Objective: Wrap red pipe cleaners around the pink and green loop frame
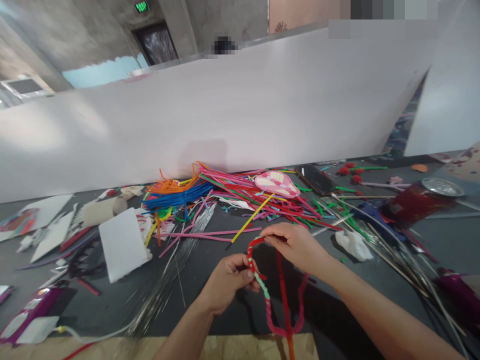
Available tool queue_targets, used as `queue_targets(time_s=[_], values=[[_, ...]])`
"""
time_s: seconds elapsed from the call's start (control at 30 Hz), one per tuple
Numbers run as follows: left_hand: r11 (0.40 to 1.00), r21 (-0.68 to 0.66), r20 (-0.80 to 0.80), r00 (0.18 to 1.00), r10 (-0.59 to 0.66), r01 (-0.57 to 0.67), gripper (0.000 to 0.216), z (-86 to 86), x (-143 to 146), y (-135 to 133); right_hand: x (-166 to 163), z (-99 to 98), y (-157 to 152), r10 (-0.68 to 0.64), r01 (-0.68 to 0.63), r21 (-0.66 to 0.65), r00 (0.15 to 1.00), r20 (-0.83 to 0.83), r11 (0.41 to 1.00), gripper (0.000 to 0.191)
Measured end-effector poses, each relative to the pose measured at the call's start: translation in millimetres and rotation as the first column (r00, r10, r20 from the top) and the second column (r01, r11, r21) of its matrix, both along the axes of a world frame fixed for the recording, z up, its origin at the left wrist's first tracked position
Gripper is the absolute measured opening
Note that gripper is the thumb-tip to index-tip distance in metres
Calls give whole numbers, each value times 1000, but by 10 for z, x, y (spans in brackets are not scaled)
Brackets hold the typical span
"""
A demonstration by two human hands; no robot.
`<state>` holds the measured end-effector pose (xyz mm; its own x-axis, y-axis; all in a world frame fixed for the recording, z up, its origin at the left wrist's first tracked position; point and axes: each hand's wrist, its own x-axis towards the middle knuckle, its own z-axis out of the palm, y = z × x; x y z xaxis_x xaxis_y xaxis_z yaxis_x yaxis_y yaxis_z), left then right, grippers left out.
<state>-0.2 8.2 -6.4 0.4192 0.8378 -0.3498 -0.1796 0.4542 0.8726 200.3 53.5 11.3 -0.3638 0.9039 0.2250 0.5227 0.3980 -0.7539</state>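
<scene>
My left hand [234, 279] pinches a twisted pipe cleaner [265, 290], red and pink with a mint green stretch, near its middle. Just to the right, my right hand [296, 249] grips the red upper end of the same piece between thumb and fingertips. Below my hands the twisted length bends into a pink-red U shape. A straight red pipe cleaner [284, 292] hangs from near my right hand and crosses the bottom of the U, turning orange lower down. Beyond my fingers lies a yellow pipe cleaner [252, 219] across pink ones.
A heap of coloured pipe cleaners [183, 197] lies along the white partition [240, 115]. Around it are a pink-white oval piece [276, 184], a phone [316, 180], thin wires [168, 280], a white card [122, 244], a red can [420, 202] and a purple device [32, 312].
</scene>
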Motion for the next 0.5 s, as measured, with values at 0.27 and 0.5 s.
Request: queue_targets(time_s=[0.27, 0.5], values=[[992, -124, 122, 992, 31, -15, 31, 63, 13, -11, 1, -21, 4, 10, -11, 61, 999, 32, 998, 19], [988, -123, -58, 995, 87, -94, 28, 27, 64, 1, -7, -43, -4, 3, -27, 179, 992, 128, 983, 19]])
